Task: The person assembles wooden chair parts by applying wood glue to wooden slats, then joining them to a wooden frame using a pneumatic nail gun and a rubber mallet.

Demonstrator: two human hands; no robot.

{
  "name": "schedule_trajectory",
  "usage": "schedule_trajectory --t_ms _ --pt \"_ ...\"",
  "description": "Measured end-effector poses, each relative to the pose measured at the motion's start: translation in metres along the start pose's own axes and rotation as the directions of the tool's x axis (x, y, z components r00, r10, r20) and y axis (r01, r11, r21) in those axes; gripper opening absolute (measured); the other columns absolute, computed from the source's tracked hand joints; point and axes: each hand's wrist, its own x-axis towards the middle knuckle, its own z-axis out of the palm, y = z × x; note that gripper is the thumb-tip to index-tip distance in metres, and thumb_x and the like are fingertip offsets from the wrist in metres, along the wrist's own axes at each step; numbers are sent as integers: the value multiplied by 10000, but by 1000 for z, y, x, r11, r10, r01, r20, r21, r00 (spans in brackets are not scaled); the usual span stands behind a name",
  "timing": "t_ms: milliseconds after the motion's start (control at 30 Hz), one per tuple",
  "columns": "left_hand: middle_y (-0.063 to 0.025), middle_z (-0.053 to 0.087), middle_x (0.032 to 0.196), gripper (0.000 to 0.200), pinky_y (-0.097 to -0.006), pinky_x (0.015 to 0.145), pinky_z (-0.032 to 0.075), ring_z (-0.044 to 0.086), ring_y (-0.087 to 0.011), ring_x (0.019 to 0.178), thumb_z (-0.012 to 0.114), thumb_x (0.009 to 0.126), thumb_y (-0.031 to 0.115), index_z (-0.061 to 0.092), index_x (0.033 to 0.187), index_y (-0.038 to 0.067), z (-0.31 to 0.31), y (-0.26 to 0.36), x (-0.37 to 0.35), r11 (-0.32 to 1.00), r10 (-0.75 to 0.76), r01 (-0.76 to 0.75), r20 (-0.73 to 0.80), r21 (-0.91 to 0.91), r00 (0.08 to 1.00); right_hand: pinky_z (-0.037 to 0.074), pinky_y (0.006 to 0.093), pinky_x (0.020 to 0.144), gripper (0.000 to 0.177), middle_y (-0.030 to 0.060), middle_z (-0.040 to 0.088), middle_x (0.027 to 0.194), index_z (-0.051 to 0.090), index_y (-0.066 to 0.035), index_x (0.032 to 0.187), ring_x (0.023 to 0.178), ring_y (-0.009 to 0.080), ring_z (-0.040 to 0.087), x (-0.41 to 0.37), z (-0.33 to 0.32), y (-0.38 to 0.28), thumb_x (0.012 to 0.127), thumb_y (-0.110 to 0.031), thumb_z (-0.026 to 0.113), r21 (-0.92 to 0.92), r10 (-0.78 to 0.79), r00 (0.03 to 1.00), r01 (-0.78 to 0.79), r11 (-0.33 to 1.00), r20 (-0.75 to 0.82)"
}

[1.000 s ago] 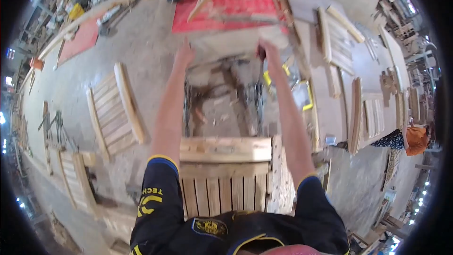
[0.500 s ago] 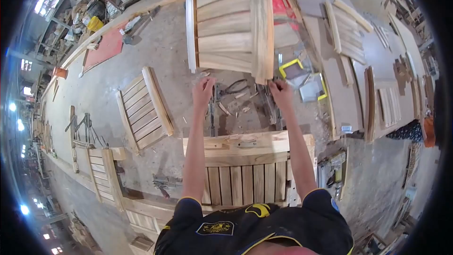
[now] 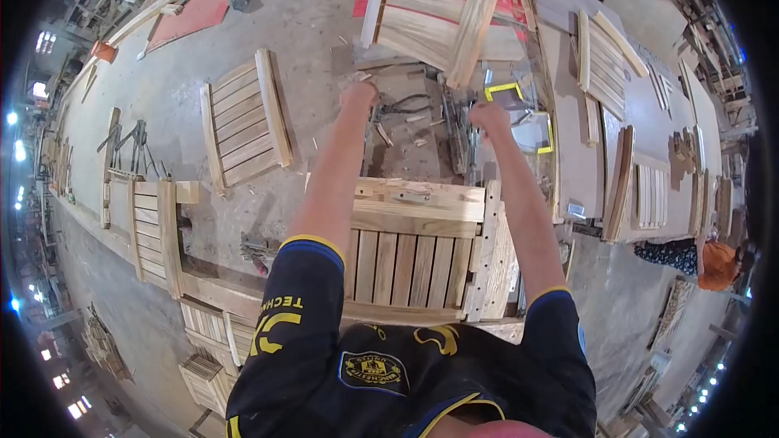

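My left hand (image 3: 359, 96) is closed at the far side of the work area, beside a long metal bar that runs toward me. My right hand (image 3: 491, 119) is also closed, next to another metal bar (image 3: 461, 134). What either hand grips, if anything, is too small to make out. Just beyond them a slatted wooden panel (image 3: 426, 12) is tilted, its near corners close to my hands but apart from them. Below my forearms a second slatted wooden frame (image 3: 402, 268) lies with a thick rail (image 3: 418, 195) across its far end.
On the left lies another slatted panel (image 3: 246, 122). Dark cable or strap (image 3: 406, 104) and wood scraps are between my hands. A yellow-edged frame (image 3: 545, 131) is right of my right hand. More panels (image 3: 604, 65) rest on the boards at right. A person in orange (image 3: 717, 266) is far right.
The slatted panel beyond my hands has shifted away and right and turned slightly. My hands appear higher in view, and the right fingers have curled in more.
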Motion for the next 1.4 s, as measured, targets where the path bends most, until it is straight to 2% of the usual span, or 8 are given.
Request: schedule_trajectory --t_ms 100,267,700,767,867,933,1067,1400 --pt "-111 620 1162 316 -394 827 505 617 -261 1033 568 795 240 660 1065 103 3 -8 -12 991 -17 -5 164 130 986 470 447 872 330 134 664 1031 674 -81 1015 989 363 617 22 14 6 778 -218 491 8 22 999 -22 1000 25" --pt "-170 651 1030 270 -450 787 513 637 -329 962 534 808 199 671 983 46 45 -11 -71 962 -73 -108 -620 -249 781 500 447 787 309 170 667 984 677 -35 954 918 364 638 1 67 20 792 -203 474 173 142 917 -81 982 -373" --pt "-206 654 790 426 -464 698 516 653 -356 801 408 918 336 669 782 28 102 -14 -70 953 -71 -193 -791 -233 608 503 462 627 330 168 662 812 672 -12 859 705 337 645 21 155 71 867 -300 512 -144 -207 898 163 976 -387" --pt "-179 656 746 452 -417 674 514 664 -300 748 431 916 375 660 792 6 110 -35 -37 923 17 -298 -750 -242 662 483 440 589 310 159 649 746 658 8 839 631 306 628 -7 134 79 840 -289 570 593 79 997 -59 803 -7" --pt "-154 653 742 488 -397 637 489 653 -244 713 456 908 426 645 832 -17 124 -78 -106 729 183 -365 -350 -578 919 483 413 608 296 143 641 732 647 6 840 659 294 628 -98 127 137 808 -288 625 844 94 961 178 506 -259" --pt "-138 648 783 414 -400 639 448 625 -249 725 497 905 370 596 826 -24 171 -134 -142 688 271 -633 -684 -355 678 496 379 647 258 131 645 757 649 -24 890 701 292 632 -160 128 203 788 -261 632 468 240 742 111 877 -626" --pt "-180 627 761 323 -403 667 464 617 -332 754 529 889 320 607 855 9 241 -248 -244 906 -78 -256 -726 -338 684 473 437 811 456 231 628 985 593 8 1036 965 371 596 -215 141 352 709 -302 664 167 348 639 -327 930 -686" --pt "-87 623 634 438 -350 654 468 631 -206 652 525 825 510 699 910 117 300 -316 -250 887 -107 -131 -473 -443 874 477 421 822 540 251 631 1002 594 60 1018 983 379 598 -167 189 476 582 -242 697 152 302 931 -275 949 -204"
